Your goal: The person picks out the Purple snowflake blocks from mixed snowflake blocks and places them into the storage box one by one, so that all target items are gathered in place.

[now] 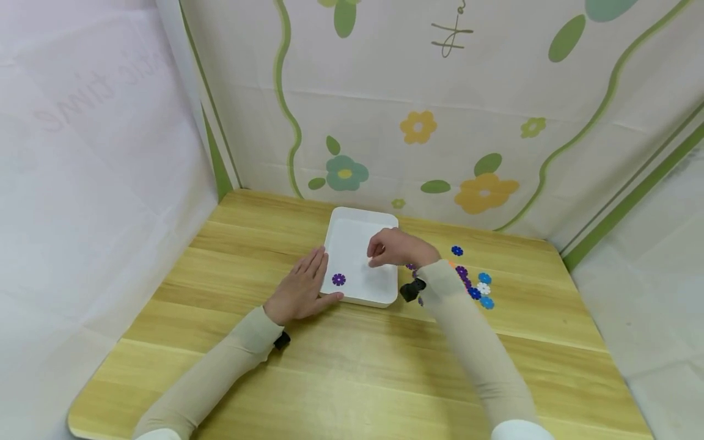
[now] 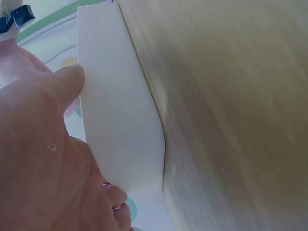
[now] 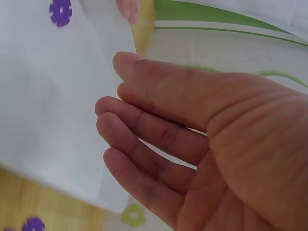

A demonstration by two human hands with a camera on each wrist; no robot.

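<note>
White tray (image 1: 352, 244) sits near the back of the wooden table (image 1: 352, 366), rounded corners, shallow wall. Contents: one purple flower piece (image 1: 338, 279) flat on the tray floor, near the front-left corner; rest of the tray floor bare white. Left hand (image 1: 299, 290) lies flat on the table against the tray's left side, fingers straight and together along the wall, thumb touching the front-left corner; left wrist view shows the thumb pressed on the white wall, nothing gripped. Right hand (image 1: 398, 247) hovers over the tray's right half, fingers loosely bent and pointing down-left; right wrist view shows the fingers (image 3: 144, 120) relaxed, slightly curled, palm clear, holding nothing visible. Pile of flower pieces (image 1: 475, 284) on the table just right of the tray, beside the right forearm: purple, dark blue, light blue, one white, a bit of orange; one dark blue piece (image 1: 457, 250) lies apart, further back. Both arms in beige sleeves, black wrist mounts. Table is light wood grain. Backdrop: white cloth with printed green vines and yellow and teal flowers behind; plain white sheet on the left.
</note>
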